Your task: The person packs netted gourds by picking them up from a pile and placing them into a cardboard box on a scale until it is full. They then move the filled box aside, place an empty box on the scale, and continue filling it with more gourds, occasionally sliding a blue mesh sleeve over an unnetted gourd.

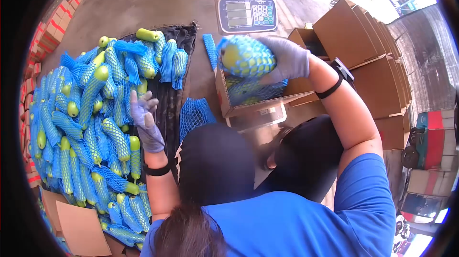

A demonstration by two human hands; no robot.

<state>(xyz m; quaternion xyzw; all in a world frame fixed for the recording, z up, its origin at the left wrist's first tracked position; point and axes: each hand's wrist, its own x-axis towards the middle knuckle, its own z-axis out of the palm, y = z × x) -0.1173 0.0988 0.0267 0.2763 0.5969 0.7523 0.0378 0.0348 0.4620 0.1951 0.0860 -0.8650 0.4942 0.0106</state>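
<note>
My right hand, in a grey glove, grips a green gourd wrapped in a blue foam net. It is above an open cardboard box, inside which more netted gourds show, partly hidden by the hand and gourd. The box rests on a scale platform. On the other side, my left hand, also gloved, is held with fingers apart and nothing in it. Close beside it lies a large pile of green gourds in blue nets.
A scale display with keypad stands behind the box. Loose blue nets lie near my knee. Open cardboard boxes are stacked at right, and a flattened carton sits at lower left. Red-striped boxes line the far left.
</note>
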